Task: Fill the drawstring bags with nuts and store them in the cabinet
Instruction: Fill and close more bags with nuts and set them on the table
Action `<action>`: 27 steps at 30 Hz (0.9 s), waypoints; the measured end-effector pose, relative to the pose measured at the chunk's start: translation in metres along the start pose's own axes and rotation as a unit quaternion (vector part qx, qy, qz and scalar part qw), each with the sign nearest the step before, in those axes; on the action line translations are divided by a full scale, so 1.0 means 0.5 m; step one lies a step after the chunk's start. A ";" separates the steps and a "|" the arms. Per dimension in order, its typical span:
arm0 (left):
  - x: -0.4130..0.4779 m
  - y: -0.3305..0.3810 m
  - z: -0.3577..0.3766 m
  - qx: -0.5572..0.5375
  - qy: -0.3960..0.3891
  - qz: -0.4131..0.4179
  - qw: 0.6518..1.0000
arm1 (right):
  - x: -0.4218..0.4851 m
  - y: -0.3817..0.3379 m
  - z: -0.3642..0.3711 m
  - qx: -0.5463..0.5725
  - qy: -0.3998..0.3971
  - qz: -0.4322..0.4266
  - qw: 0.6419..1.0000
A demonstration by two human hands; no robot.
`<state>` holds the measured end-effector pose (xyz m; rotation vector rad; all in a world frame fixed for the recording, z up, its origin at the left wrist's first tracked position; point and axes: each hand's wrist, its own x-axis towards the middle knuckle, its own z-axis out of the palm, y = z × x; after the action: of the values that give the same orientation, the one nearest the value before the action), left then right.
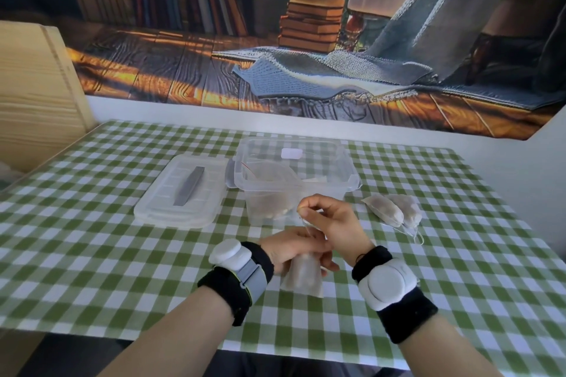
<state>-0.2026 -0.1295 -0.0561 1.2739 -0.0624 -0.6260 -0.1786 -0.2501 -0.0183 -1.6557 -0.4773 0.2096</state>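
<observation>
Checked cloth (122,193) covered the table; two filled bags (395,211) lay right of the tub (294,174). Left hand (294,249) gripped a third bag (303,277), right hand (333,220) pinched its string. None stored yet.

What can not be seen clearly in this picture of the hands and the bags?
- Head view: the mouth of the held bag is hidden behind the left hand.
- The drawstring pinched by the right hand is too thin to follow.
- The contents of the clear box are blurred by its cloudy walls.
- The cabinet is cut off by the left edge.
</observation>
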 end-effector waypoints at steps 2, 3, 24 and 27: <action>-0.002 0.000 -0.006 -0.007 0.003 0.016 1.000 | 0.002 -0.004 -0.015 0.024 0.017 0.006 1.000; -0.007 0.002 -0.015 -0.006 -0.006 0.027 1.000 | 0.002 -0.002 -0.029 0.037 0.033 0.009 0.999; 0.042 -0.007 0.043 -0.111 -0.030 -0.014 0.993 | -0.131 0.052 -0.167 -0.155 -0.054 0.009 0.986; 0.066 -0.005 0.079 -0.112 -0.018 -0.025 0.993 | -0.156 0.068 -0.182 -0.170 0.030 0.003 0.985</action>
<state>-0.1913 -0.1798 -0.0556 1.0488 0.0099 -0.6792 -0.2053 -0.3679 -0.0491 -1.9908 -0.4825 0.0842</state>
